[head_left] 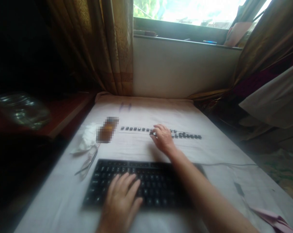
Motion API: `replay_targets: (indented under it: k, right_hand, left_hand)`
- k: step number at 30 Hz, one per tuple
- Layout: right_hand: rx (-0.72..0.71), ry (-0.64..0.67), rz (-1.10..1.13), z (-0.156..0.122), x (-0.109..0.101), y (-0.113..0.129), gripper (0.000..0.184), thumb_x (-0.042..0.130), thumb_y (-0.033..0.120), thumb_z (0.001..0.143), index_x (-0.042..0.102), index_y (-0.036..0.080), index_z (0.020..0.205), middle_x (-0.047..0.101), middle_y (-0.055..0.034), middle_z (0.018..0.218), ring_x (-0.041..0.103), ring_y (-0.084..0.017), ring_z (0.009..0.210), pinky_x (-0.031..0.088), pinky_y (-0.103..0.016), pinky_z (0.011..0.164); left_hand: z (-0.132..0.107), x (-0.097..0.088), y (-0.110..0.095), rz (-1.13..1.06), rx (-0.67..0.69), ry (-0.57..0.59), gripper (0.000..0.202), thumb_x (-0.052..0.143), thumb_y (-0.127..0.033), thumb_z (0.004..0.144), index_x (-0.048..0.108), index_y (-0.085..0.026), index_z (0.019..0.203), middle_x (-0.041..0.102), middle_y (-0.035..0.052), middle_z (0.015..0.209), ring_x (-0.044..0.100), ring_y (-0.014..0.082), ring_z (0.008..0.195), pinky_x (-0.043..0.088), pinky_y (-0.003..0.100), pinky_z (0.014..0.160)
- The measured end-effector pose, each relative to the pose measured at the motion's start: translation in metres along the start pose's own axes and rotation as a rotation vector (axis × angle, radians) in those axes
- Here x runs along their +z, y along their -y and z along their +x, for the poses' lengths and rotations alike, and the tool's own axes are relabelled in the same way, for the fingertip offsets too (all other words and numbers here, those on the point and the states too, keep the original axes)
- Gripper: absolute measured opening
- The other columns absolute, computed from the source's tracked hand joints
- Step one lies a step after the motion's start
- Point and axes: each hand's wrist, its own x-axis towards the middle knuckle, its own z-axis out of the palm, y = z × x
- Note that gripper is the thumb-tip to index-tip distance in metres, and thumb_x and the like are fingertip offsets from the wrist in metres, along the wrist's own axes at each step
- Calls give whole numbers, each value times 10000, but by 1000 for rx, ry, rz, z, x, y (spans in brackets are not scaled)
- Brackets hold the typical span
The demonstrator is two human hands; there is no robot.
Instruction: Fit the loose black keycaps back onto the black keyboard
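Note:
A black keyboard (151,183) lies on a white cloth (209,155) in front of me. My left hand (123,199) rests flat on its left half with fingers stretched out. Beyond the keyboard runs a row of loose black keycaps (185,135). My right hand (163,138) reaches across the keyboard to the middle of that row, fingers curled down onto the keycaps. The picture is blurred, so whether a keycap is pinched is unclear.
A blurred brown bottle (107,130) and crumpled white tissue (87,139) lie at the left, with thin metal tools (87,163) below them. The keyboard cable (230,164) runs right. A glass jar (21,110) sits on a dark ledge. Curtains and a window stand behind.

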Motion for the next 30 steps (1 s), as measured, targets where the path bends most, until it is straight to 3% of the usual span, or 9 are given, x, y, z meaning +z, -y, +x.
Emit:
replay_targets:
  k: [2, 4, 6, 9, 14, 21, 30]
  right_hand:
    - [33, -23, 149, -24, -11, 16, 124, 600, 193, 858, 644, 182, 973, 680, -122, 1117, 632, -242, 1032, 485, -381, 882]
    - [40, 41, 378, -52, -21, 36, 96, 594, 192, 861, 623, 197, 952, 689, -54, 922, 655, -174, 790, 512, -298, 732]
    - [22, 125, 492, -77, -26, 56, 80, 607, 177, 852, 618, 206, 925, 678, -19, 855, 637, -150, 722, 504, -268, 696]
    - [14, 169, 485, -97, -27, 76, 83, 658, 158, 810, 627, 196, 877, 680, -29, 849, 633, -165, 761, 492, -267, 700]
    - [-32, 179, 385, -99, -18, 79, 95, 629, 118, 820, 655, 206, 797, 683, -24, 796, 613, -158, 717, 462, -256, 676]
    - [-44, 143, 380, -103, -13, 77, 135, 585, 171, 885, 713, 214, 873, 695, -48, 850, 627, -162, 759, 472, -251, 702]
    - [136, 218, 409, -92, -15, 79, 162, 581, 184, 872, 736, 227, 851, 714, -37, 853, 664, -163, 782, 488, -248, 722]
  left_hand:
    - [0, 0, -1, -4, -2, -4, 309, 518, -228, 908, 645, -193, 1187, 674, 66, 1213, 550, 222, 1199, 320, 398, 1123]
    - [-1, 1, -1, -24, -22, -6, 307, 510, -218, 911, 642, -191, 1187, 674, 67, 1213, 549, 220, 1201, 314, 400, 1126]
    - [-2, 2, -3, -53, -47, -8, 308, 504, -217, 918, 637, -183, 1194, 673, 71, 1214, 549, 220, 1201, 305, 403, 1132]
    - [-4, 4, -6, -93, -82, 1, 318, 505, -214, 924, 627, -170, 1215, 672, 73, 1222, 543, 224, 1213, 287, 412, 1143]
    - [-4, 6, -9, -132, -145, -44, 311, 501, -235, 933, 623, -187, 1216, 692, 51, 1195, 570, 214, 1184, 322, 407, 1129]
    - [-1, 4, -7, -112, -157, -11, 348, 501, -247, 935, 600, -173, 1260, 683, 63, 1216, 572, 228, 1179, 329, 428, 1126]
    - [9, 1, 4, -67, -150, 117, 398, 539, -352, 916, 611, -210, 1280, 624, 104, 1293, 542, 281, 1204, 385, 479, 1071]
